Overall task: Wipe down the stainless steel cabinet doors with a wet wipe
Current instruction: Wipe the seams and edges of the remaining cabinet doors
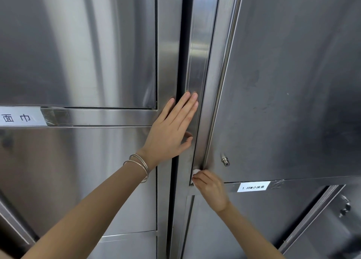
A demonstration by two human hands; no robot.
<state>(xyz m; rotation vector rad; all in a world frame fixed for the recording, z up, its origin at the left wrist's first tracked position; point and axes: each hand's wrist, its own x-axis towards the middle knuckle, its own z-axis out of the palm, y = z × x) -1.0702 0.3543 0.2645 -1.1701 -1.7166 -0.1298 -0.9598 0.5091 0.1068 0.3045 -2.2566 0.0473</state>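
Observation:
Stainless steel cabinet doors fill the view. My left hand (172, 128) lies flat with fingers spread across the dark gap between the left door (78, 53) and the right door's edge strip (197, 63). My right hand (211, 188) is lower, closed on a small white wet wipe (196, 172). It presses the wipe against the bottom of that edge strip, beside the long vertical handle rail (220, 83). Most of the wipe is hidden under my fingers. The right door (293, 83) shows dull smudges.
A round lock (225, 159) sits on the right door near my right hand. White labels are taped on the horizontal bars at left (19, 118) and right (253, 186). A lower right door (322, 219) stands ajar with its own lock (344, 210).

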